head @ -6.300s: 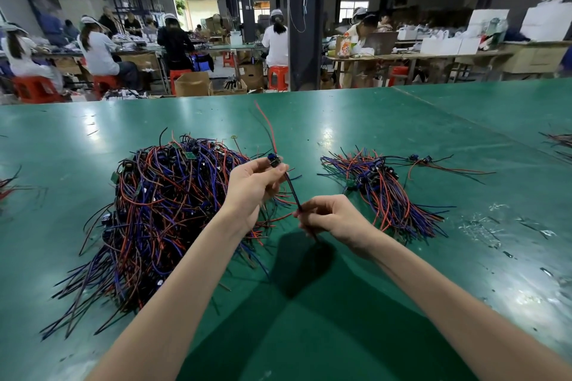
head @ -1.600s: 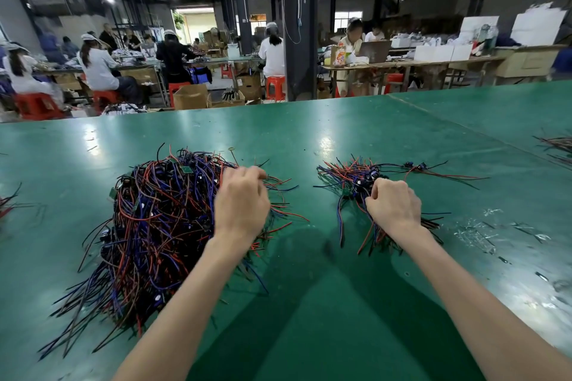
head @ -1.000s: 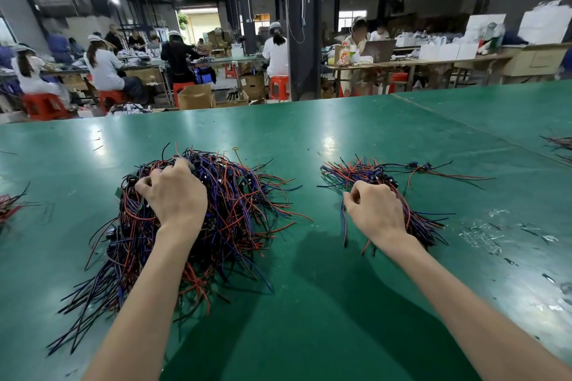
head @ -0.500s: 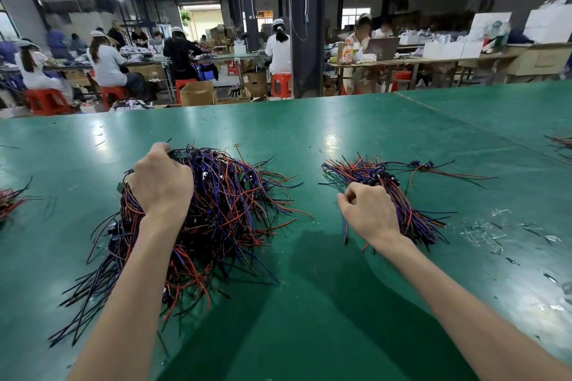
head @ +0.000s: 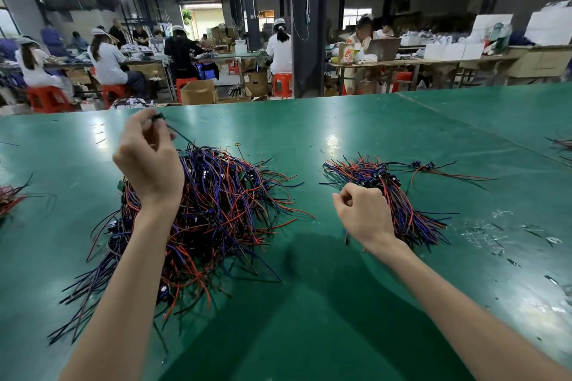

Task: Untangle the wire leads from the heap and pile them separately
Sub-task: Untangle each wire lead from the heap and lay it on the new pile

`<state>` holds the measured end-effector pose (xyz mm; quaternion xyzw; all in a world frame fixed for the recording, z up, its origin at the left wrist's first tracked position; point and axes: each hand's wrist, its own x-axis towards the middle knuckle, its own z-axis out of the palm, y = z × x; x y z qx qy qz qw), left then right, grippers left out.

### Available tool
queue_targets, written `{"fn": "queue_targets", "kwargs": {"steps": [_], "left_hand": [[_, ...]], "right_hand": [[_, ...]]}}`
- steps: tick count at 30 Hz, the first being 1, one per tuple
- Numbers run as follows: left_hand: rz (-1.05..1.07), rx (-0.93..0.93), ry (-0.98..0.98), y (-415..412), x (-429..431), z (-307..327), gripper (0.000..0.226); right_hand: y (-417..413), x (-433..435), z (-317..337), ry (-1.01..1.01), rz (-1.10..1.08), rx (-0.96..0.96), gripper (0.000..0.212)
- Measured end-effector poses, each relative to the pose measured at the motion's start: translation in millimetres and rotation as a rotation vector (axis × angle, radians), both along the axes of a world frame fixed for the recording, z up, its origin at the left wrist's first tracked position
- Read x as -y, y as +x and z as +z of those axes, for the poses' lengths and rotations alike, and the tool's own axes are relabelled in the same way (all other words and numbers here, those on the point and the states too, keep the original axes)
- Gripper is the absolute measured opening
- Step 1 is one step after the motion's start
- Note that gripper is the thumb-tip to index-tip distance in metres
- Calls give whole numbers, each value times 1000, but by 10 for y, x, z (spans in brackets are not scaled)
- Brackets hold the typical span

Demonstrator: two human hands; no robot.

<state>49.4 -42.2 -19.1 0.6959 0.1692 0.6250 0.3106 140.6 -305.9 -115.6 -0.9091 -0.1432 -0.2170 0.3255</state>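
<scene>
While the left hand (head: 149,164) pinches a lead (head: 180,135) above the heap (head: 223,210), the right hand (head: 362,214) is fisted.

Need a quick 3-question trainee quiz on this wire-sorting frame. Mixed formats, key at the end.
1. Multiple choice: the left hand, held above the heap, pinches: A) one wire lead running down into the heap; B) scissors; C) nothing.
2. True or false: the heap holds only green wires.
3. Short answer: which hand sits against the smaller pile?
Key: 1 A; 2 false, its wires are red, blue and black; 3 the right hand, fingers curled.
</scene>
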Motion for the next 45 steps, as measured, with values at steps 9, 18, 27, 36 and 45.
{"fn": "queue_targets", "kwargs": {"steps": [9,18,27,36,45], "left_hand": [[-733,35,-331,47,724,29,13],[-1195,-272,-1259,207,1142,-224,15],[-1361,-349,-1782,271,1107,-377,39],[-1464,-446,-1817,192,1258,-642,34],[-1128,-595,-950,118,1394,-777,13]], "right_hand": [[-101,-73,92,313,313,-102,21],[-130,-96,249,897,778,-619,28],[-66,-111,199,867,574,-608,26],[-96,-103,169,798,511,-713,14],[-132,-87,213,965,533,-966,7]]}}
